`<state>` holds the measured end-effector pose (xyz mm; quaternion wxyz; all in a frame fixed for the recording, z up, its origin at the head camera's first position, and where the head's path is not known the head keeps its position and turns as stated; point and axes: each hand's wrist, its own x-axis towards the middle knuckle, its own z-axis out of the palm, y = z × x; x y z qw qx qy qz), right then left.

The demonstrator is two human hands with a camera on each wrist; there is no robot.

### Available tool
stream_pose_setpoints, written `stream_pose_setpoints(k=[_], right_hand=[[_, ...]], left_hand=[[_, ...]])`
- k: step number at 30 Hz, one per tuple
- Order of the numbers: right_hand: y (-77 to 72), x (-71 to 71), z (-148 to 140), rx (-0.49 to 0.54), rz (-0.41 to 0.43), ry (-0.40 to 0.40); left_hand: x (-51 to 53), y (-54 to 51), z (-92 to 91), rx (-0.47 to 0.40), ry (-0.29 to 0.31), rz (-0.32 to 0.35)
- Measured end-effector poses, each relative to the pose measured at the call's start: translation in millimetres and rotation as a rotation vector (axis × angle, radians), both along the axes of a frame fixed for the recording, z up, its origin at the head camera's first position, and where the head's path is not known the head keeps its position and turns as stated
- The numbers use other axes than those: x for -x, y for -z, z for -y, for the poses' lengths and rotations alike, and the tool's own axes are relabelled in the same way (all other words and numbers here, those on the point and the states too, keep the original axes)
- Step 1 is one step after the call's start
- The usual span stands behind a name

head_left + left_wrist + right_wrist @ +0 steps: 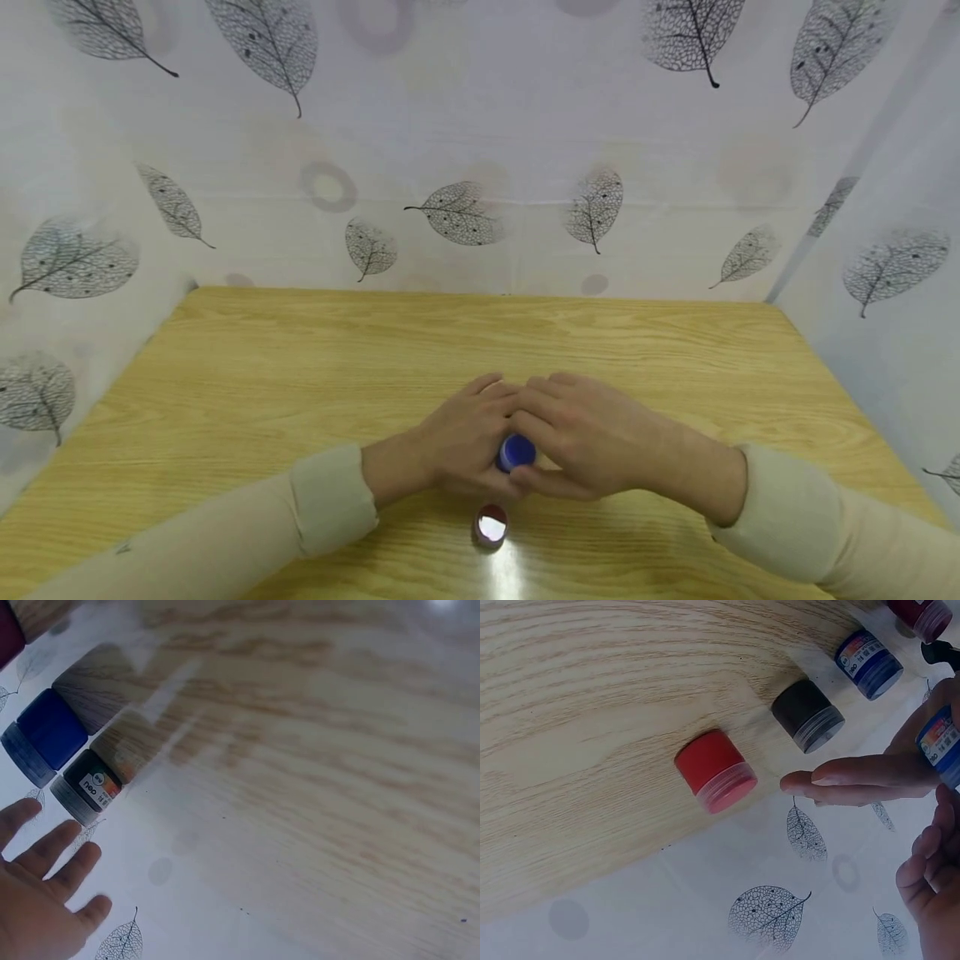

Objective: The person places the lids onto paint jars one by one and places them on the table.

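Between both hands, in the head view, is a small blue paint jar (517, 452). My left hand (459, 440) holds it from the left, thumb on the near side; in the right wrist view its other fingers stretch straight past the jar (939, 742). From the right, my right hand (592, 437) grips the jar, its curled fingers (928, 844) at the lid end. Fingers of the left hand (41, 900) spread in the left wrist view, where the held jar is out of sight. A dark red jar (489, 533) stands nearer me on the table.
A red jar (709, 761), a black jar (802, 709) and another blue jar (864, 660) stand in a row with the dark red jar (921, 616). The wooden table (337, 350) meets a leaf-patterned curtain (465, 133) at its back and sides.
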<state>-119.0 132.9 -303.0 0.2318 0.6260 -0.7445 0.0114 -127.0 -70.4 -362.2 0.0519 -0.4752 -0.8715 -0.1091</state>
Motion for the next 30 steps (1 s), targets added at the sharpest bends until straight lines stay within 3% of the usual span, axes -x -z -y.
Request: stream_pose_setpoints(k=[6, 8, 12, 15, 17, 19, 23, 25, 27, 30], right_hand=[[2.7, -0.4, 4.0, 0.125, -0.046, 0.067], [2.7, -1.5, 5.1, 0.155, -0.059, 0.102], [1.7, -6.3, 7.4, 0.174, -0.11, 0.187], [-1.9, -9.1, 7.3, 0.165, -0.157, 0.206], [-6.5, -8.3, 5.6, 0.155, -0.148, 0.154], [-11.4, -5.8, 2.0, 0.123, -0.127, 0.047], [-16.3, -2.8, -3.7, 0.012, -0.059, -0.161], [-15.3, -3.9, -4.3, -0.034, -0.047, -0.202], [-13.7, -5.9, -4.1, -0.054, -0.041, -0.21], [-11.7, -8.1, -3.1, -0.066, -0.032, -0.199]], left_hand=[[-2.9, -0.8, -0.8, -0.04, -0.068, -0.146], [-4.9, -1.5, -2.2, -0.067, -0.087, -0.168], [-9.7, -3.1, -5.9, -0.072, -0.116, -0.165], [-11.1, -4.5, -7.5, -0.079, -0.105, -0.111], [-9.4, -5.9, -7.2, -0.115, -0.068, -0.047], [-5.7, -7.1, -6.9, -0.167, 0.011, -0.003], [3.4, -6.7, -6.8, -0.241, 0.195, 0.001], [6.6, -5.4, -6.6, -0.235, 0.272, -0.057], [8.5, -4.0, -6.3, -0.23, 0.325, -0.07], [9.2, -3.1, -5.6, -0.205, 0.361, -0.066]])
